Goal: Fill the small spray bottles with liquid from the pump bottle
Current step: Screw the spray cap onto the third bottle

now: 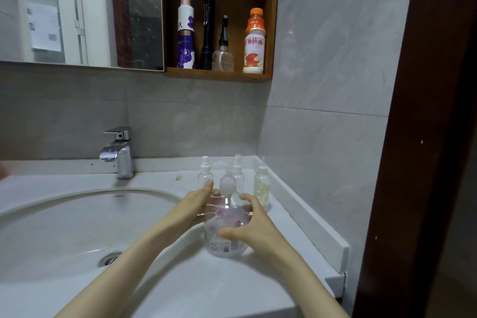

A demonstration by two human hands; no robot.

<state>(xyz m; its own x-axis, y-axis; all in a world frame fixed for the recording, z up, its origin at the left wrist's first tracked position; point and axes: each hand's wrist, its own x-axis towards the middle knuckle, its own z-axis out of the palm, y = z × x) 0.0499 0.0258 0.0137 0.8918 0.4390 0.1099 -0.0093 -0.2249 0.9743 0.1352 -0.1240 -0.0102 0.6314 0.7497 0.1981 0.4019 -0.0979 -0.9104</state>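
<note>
both hands on the pump bottle, filling seems not yet begun
the right hand [249, 226] is curled around the pump bottle [227, 237] near the right edge of the counter [206, 289], thumb in front; the left hand [197, 205] holds its other side. behind, toward the back right corner, the left spray bottle [205, 175] and middle spray bottle [238, 174] look empty and capped; the right spray bottle [262, 187] has yellowish liquid.
</note>
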